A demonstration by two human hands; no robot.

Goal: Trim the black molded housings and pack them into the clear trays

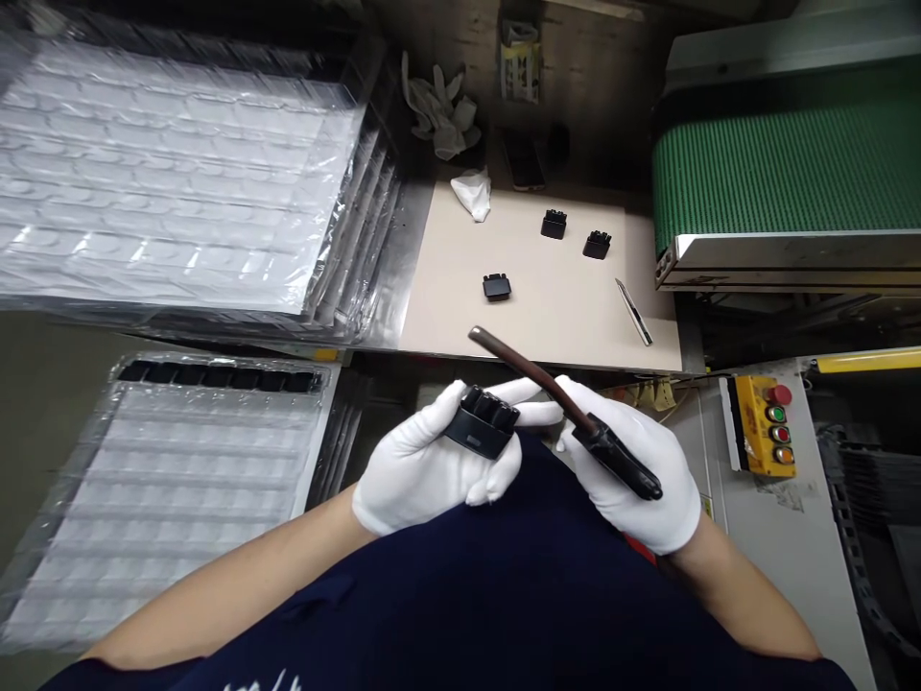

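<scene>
In white gloves, both of my hands are held in front of my body. My left hand (438, 465) grips a black moulded plastic part (481, 422), its toothed side turned up and away from me. Close beside it, my right hand (633, 470) is closed around a long tool (529, 372) with a thin brown shaft and a black end piece (617, 459) along the palm. The tool's far tip points up and left, apart from the black part.
Similar black parts (496, 287) and a cutter knife (634, 313) lie on the beige board (446, 321). Stacked clear trays (165, 182) stand left; another tray (179, 470) holds a row of black parts. At right are a green conveyor belt (784, 154) and a yellow button box (767, 427).
</scene>
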